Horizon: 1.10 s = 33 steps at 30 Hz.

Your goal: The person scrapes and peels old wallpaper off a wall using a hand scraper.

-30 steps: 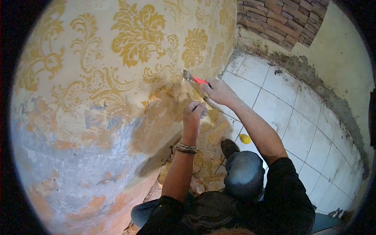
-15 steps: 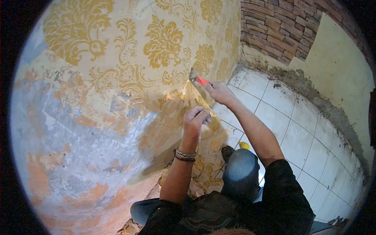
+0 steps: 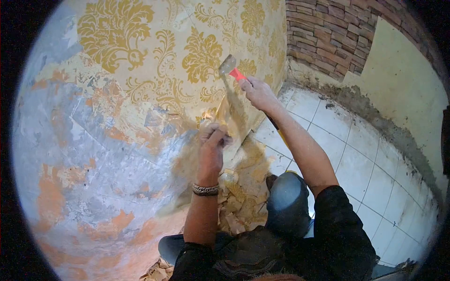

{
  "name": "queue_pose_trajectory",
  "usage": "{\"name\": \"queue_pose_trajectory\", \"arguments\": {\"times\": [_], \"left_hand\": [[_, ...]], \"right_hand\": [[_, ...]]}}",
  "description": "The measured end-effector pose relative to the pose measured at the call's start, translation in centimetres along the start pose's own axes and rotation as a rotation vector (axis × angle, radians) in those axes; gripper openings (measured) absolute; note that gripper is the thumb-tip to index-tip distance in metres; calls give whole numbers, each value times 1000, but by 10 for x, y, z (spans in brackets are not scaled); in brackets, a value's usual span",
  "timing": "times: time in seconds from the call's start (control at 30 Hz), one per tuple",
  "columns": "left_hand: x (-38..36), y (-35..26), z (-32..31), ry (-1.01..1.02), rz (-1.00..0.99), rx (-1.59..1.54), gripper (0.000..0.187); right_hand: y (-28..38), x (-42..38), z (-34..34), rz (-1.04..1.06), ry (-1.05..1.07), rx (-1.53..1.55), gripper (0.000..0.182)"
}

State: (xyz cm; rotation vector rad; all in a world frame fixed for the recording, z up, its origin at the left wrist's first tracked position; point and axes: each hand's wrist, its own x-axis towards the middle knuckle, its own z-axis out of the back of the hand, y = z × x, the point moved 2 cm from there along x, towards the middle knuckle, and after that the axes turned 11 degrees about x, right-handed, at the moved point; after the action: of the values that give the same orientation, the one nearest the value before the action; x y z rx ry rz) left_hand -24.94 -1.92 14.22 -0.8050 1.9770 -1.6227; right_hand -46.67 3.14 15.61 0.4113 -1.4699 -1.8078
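My right hand (image 3: 260,96) is wrapped round a scraper with a red neck (image 3: 237,74) and a flat metal blade (image 3: 227,64). A black and yellow shaft (image 3: 281,135), seemingly its long handle, shows under my forearm. The blade is just in front of the wallpaper (image 3: 202,54), which has a gold damask pattern; whether it touches cannot be told. Lower down, my left hand (image 3: 214,136) is closed, slightly blurred, at a loose wallpaper flap (image 3: 223,111), pinching its edge. Left of the paper, the wall is stripped to patchy grey and orange plaster (image 3: 112,154).
Torn wallpaper scraps (image 3: 236,206) lie on the floor along the wall base, beside my bent knee (image 3: 287,199). White floor tiles (image 3: 347,154) stretch to the right. Stone-look cladding (image 3: 328,35) and a yellowish wall (image 3: 403,70) stand behind, with crumbled mortar (image 3: 375,110) along their foot.
My right hand and the scraper have moved up the wall and slightly left. My left hand has shifted left, and the loose flap stands out more.
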Motion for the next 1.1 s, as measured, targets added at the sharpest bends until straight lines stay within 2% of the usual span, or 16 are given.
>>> {"name": "queue_pose_trajectory", "arguments": {"times": [0.1,0.17,0.23,0.3,0.33,0.47,0.6,0.67,0.83,0.9,0.97,1.03,1.1], "left_hand": [[11,-5,15,-27,-69,-49,8],[24,-12,22,-99,-276,69,10],[42,-16,30,-45,-279,45,9],[42,-21,31,9,-282,18,9],[40,-22,32,-39,-295,19,7],[22,-11,53,-177,-358,55,15],[-4,24,76,-213,-380,105,18],[-19,34,88,-288,-280,33,19],[-61,26,111,-301,-293,65,17],[-67,23,115,-304,-290,60,16],[-67,20,114,-366,-350,533,17],[-62,33,117,-403,-389,648,17],[-68,26,99,-439,-426,765,19]], "right_hand": [[-37,-16,-9,-54,52,-135,54],[-82,-24,-18,-82,61,-152,53],[-90,-31,-19,-107,72,-174,52],[-76,-41,-9,-128,21,-35,51],[-69,-41,-4,-128,19,-39,51],[-46,-26,17,-72,-11,-84,50],[-39,-9,18,-39,-10,-147,52],[-32,-7,16,-33,0,-190,52],[-37,-4,6,-22,14,-293,53],[-44,-4,1,62,-71,-318,49],[-48,-13,-3,49,-77,-289,49],[-42,-24,-5,37,-85,-263,48],[-34,-34,-6,-66,19,-348,51]]}}
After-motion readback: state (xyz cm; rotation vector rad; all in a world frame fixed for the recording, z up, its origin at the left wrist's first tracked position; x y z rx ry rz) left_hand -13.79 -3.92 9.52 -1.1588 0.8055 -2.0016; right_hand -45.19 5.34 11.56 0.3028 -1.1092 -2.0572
